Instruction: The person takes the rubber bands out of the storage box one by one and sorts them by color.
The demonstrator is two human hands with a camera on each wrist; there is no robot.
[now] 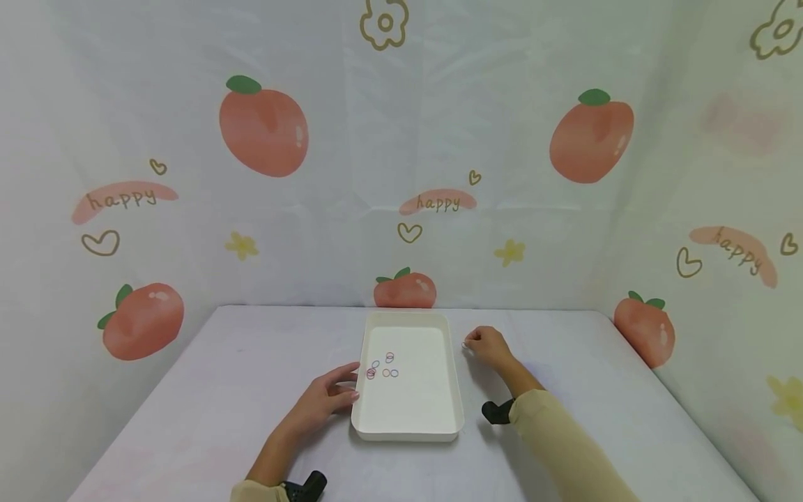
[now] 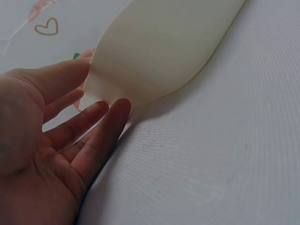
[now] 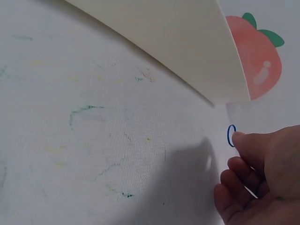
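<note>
Two bare hands on my feed, working left to right. Left hand: fingers spread and fairly straight, tips touching the outer left wall of the white tray, no grip round anything. I read that as steadying, and for that a light flat touch low on the wall does it; pushing harder could slide the tray over the table. Tray lies flat, long side running away from me. Inside, left half only: several thin rings, reddish and blue or dark, some overlapping, too small for me to count surely. Bare tray floor to the right of them, so I'd judge that the easier side for any work without disturbing the cluster. Right hand: just beyond the tray's right wall, towards the far end, thumb and forefinger closed in a pinch, other fingers curled in. Right wrist view gives me what it has: one blue ring, pinched at its edge, most of the loop sticking out past the fingertips, apart from the tray. Can't tell how high off the table. Doing this well, I'd say: pinch just firm enough, since a ring this thin could squash or ping away; loop clear of the fingertips; wrist high enough that the curled fingers miss the rim if the hand goes over it.
</note>
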